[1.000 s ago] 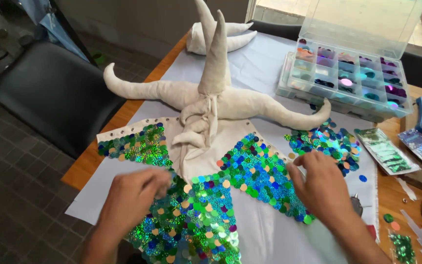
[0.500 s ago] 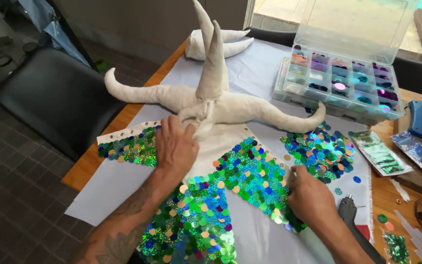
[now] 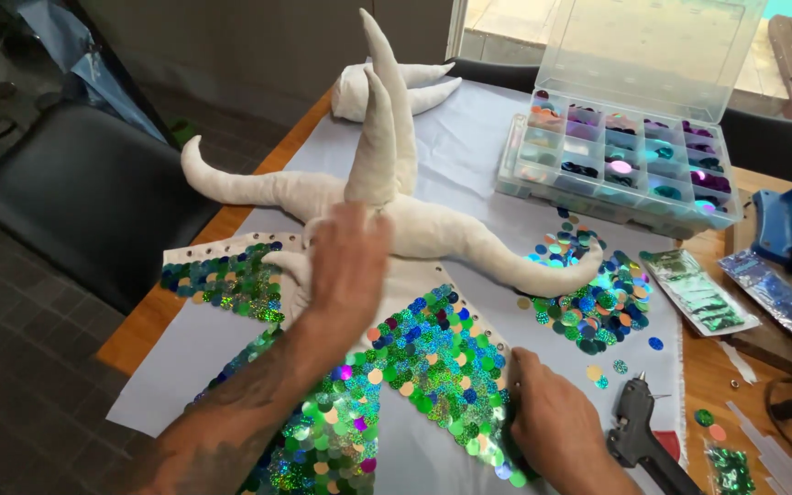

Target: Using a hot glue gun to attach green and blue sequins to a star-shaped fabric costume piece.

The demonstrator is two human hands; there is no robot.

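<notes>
The left hand (image 3: 348, 266) lies flat, fingers spread, pressed onto the middle of the cream stuffed fabric figure with long curling horns (image 3: 387, 206), gripping nothing. The figure sits on a pale grey sheet (image 3: 469, 137) over the wooden surface (image 3: 153, 316), two horns pointing to twelve o'clock, one curling to ten and one sweeping to four. At six o'clock from the left hand spreads the white cloth panel covered in green and blue holographic sequins (image 3: 433, 357). The right hand (image 3: 543, 417) rests on that panel's lower edge at five o'clock, fingers curled down against the sequins; whether it pinches anything I cannot tell. Just beside it at three o'clock lies a black glue gun (image 3: 643, 435). At one o'clock stands an open clear plastic compartment box of sequins (image 3: 616, 165), with a loose heap of sequins (image 3: 588, 298) in front.
</notes>
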